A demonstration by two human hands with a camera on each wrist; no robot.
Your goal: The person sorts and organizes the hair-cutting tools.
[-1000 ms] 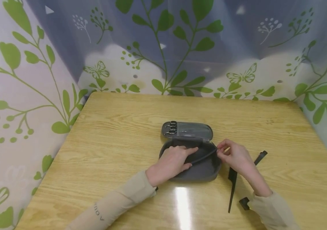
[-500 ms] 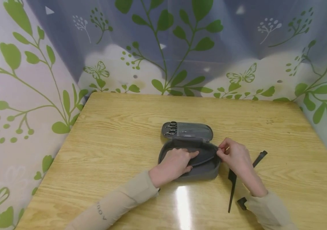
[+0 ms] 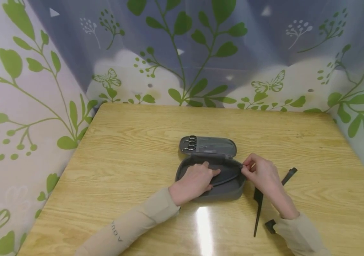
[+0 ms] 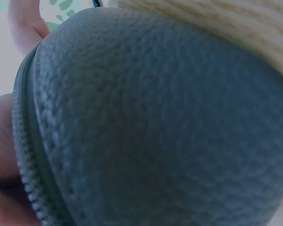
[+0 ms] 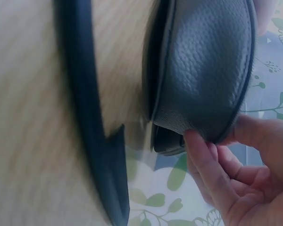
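Your left hand [image 3: 194, 180] rests palm down on the near half of an open grey zip case [image 3: 230, 190], fingers laid fairly straight and pointing right across a thin dark strap or rod [image 3: 228, 175] that runs inside it. Whether those fingers press or only rest is not clear. In the left wrist view the pebbled grey shell of the case [image 4: 160, 122] fills almost everything, its zip teeth running down the left edge against your skin.

Your right hand [image 3: 262, 174] is at the right end of the case, thumb and forefinger pinched together on its rim near the hinge corner. The right wrist view shows those fingertips [image 5: 198, 146] curled onto the edge of the shell [image 5: 203, 70], gripping it.

The case sits near the middle of a light wooden table [image 3: 130, 142], just ahead of you. Its far half [image 3: 210, 146] lies open and flat, with the silver finger loops of scissors [image 3: 191, 143] tucked at its left end.

Just right of the case, partly under your right wrist, lies a long black tail comb [image 3: 258, 213], its thin point towards you. A second black piece [image 3: 289, 175] sticks out beyond your right hand, and a small black item [image 3: 269, 224] sits by your right sleeve.

Behind the table hangs a pale curtain [image 3: 182, 53] printed with green leaves and butterflies.
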